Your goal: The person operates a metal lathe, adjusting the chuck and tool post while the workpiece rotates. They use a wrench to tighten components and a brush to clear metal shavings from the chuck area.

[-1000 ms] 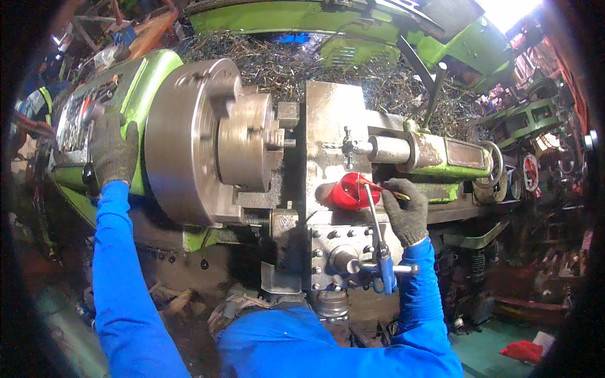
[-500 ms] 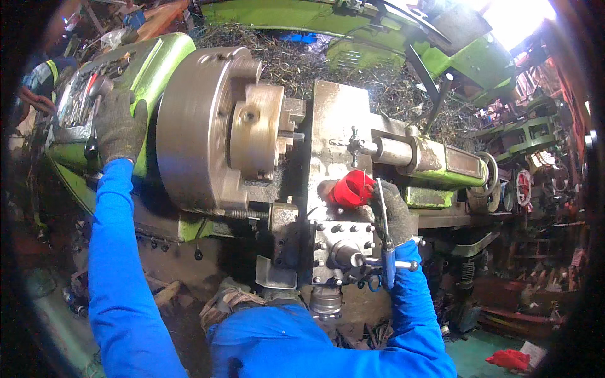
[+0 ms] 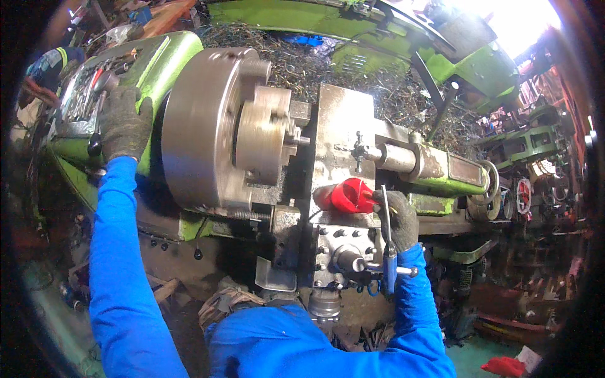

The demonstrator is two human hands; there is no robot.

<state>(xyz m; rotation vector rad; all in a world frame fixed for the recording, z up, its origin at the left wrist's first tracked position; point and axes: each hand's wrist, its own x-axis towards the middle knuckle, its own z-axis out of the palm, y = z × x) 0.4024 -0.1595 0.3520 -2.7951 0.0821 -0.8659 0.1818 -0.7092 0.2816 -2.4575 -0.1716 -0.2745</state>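
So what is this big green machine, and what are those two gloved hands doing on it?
The picture comes from a camera worn on the person's head, looking down, so the blue sleeves rising from the bottom are their own arms. The machine is a metal lathe, painted green. The big grey disc is its chuck, which grips the workpiece. The left hand, in a dark glove, rests on a lever up on the lathe's left end. The right hand, also gloved, holds a thin rod-like tool beside a red can on the grey carriage. Curly metal shavings are heaped behind.
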